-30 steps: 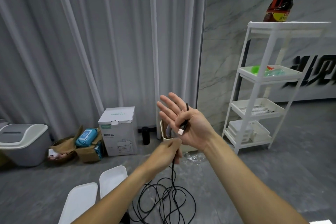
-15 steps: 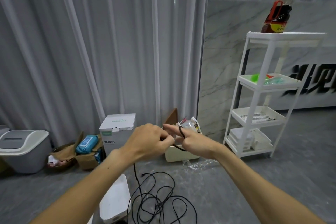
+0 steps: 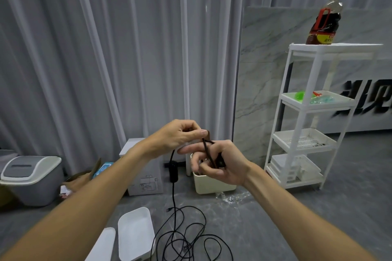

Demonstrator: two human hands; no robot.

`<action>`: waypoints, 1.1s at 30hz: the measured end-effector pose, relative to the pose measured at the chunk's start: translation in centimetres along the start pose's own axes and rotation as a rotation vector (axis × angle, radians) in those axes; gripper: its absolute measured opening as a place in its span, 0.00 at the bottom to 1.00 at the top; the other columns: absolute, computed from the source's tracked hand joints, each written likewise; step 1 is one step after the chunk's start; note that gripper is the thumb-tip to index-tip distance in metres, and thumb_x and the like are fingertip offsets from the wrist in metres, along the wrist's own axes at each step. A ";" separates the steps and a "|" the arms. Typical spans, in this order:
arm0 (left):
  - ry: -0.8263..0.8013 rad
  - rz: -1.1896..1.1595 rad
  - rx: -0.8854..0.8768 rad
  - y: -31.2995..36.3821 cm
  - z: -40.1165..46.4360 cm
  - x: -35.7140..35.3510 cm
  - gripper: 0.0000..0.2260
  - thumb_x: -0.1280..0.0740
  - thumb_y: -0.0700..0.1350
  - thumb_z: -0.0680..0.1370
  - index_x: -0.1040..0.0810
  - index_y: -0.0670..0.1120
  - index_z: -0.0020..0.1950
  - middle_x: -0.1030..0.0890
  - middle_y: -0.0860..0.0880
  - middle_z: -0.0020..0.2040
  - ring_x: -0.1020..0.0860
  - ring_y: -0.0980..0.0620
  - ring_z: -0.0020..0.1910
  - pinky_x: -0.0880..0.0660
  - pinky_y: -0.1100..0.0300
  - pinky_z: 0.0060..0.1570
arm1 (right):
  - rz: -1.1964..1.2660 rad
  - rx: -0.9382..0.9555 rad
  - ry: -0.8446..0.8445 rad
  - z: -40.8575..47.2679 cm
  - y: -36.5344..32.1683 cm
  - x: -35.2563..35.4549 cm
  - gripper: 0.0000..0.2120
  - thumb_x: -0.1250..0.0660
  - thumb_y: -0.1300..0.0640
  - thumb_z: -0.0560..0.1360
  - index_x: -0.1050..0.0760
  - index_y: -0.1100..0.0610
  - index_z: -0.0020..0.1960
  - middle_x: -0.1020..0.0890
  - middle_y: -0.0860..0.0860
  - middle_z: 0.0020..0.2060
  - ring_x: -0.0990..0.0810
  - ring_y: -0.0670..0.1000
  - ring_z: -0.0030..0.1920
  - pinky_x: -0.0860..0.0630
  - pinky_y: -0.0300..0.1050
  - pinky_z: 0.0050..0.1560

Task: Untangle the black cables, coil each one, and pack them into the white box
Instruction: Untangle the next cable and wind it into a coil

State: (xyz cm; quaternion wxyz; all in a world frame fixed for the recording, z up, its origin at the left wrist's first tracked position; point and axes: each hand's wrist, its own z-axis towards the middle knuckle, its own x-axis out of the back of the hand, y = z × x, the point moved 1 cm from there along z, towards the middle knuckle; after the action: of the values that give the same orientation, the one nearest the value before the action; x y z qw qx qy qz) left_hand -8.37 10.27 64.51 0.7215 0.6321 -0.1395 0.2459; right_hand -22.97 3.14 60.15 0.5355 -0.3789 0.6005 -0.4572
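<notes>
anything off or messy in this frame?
Yes: the black cable lies in a loose tangle on the floor beside the white box, only one end wound on the right hand. Crumpled clear plastic litters the floor.

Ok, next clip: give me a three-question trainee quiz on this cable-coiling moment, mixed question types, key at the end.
1. True or false: the black cable hangs from the left hand down to a loose tangle on the floor.
2. Multiple choice: what stands on top of the white shelf rack? A) a dark bottle B) a cardboard box C) a grey bin
3. Fill in: the right hand has cable looped around its ____.

Key: 1 true; 2 A, the dark bottle; 3 fingers.
</notes>
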 end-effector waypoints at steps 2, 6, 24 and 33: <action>0.009 -0.023 -0.012 0.2 0.2 -0.2 0.09 0.32 0.49 0.79 0.21 0.45 0.42 0.27 0.55 0.30 0.30 0.59 0.30 0.32 0.68 0.33 | 0.110 0.016 -0.025 -0.1 -0.3 -0.3 0.28 0.46 0.61 0.61 0.18 0.67 0.55 0.23 0.60 0.29 0.39 0.45 0.16 0.43 0.36 0.18; -0.007 -0.100 -0.044 0.3 0.4 -0.1 0.15 0.33 0.52 0.77 0.21 0.39 0.48 0.20 0.46 0.40 0.23 0.52 0.41 0.27 0.59 0.46 | 0.107 -0.009 0.000 -0.5 -1.3 -0.6 0.26 0.45 0.47 0.77 0.18 0.64 0.56 0.28 0.54 0.22 0.44 0.43 0.15 0.49 0.35 0.15; -0.097 -0.678 0.123 -0.1 -0.4 -3.6 0.28 0.54 0.61 0.84 0.21 0.47 0.66 0.21 0.40 0.64 0.24 0.41 0.61 0.36 0.39 0.71 | 0.435 0.337 -0.022 -1.4 -5.8 -2.3 0.21 0.47 0.60 0.82 0.35 0.61 0.74 0.23 0.59 0.67 0.23 0.62 0.66 0.27 0.71 0.60; -0.216 -0.697 0.362 -1.3 -1.0 -4.9 0.33 0.57 0.62 0.83 0.29 0.40 0.72 0.18 0.40 0.58 0.19 0.47 0.48 0.24 0.54 0.53 | 0.242 0.482 0.383 -0.3 -6.0 0.8 0.32 0.52 0.66 0.81 0.48 0.41 0.79 0.28 0.48 0.73 0.29 0.53 0.71 0.38 0.66 0.71</action>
State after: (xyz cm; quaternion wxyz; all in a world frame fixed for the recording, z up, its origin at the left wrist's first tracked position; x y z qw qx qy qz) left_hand -11.90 10.32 60.72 0.6198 0.7806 0.0538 -0.0604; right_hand -23.64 0.64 65.65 0.5377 -0.0745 0.6055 -0.5820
